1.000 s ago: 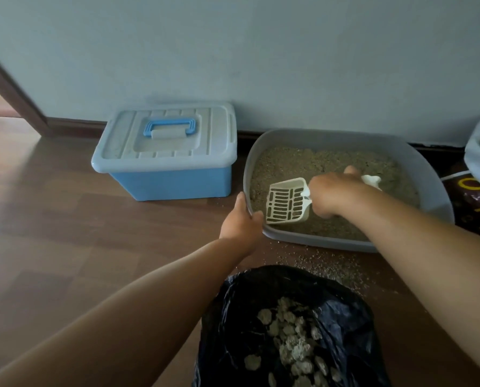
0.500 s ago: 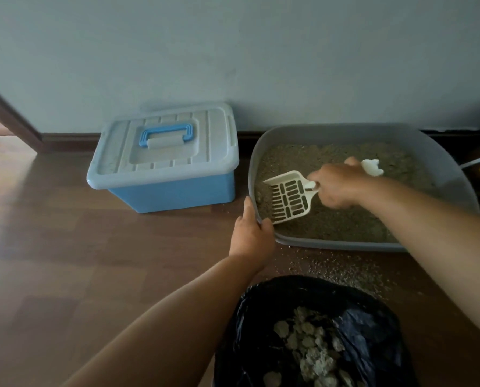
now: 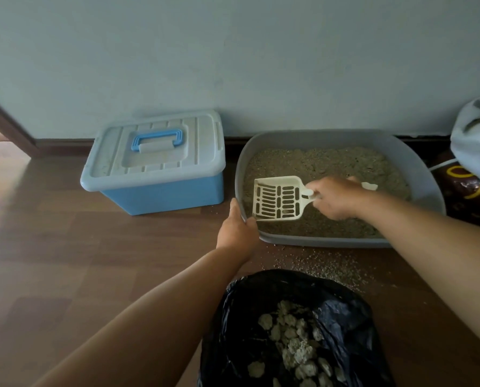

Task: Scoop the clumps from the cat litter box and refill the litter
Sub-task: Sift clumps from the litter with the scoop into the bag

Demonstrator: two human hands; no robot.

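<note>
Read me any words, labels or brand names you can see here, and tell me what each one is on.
No text is readable.
Dark object at the right edge: yellow printed marks, partly hidden and too blurred to read.
Blue storage box, litter box, scoop, black trash bag: no lettering visible.

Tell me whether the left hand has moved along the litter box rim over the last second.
No. The left hand still grips the litter box at its near left corner; only the view shifted.

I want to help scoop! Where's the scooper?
In the head view, the slotted scoop is right of centre, held by the right hand over the left end of the grey litter box.
</note>
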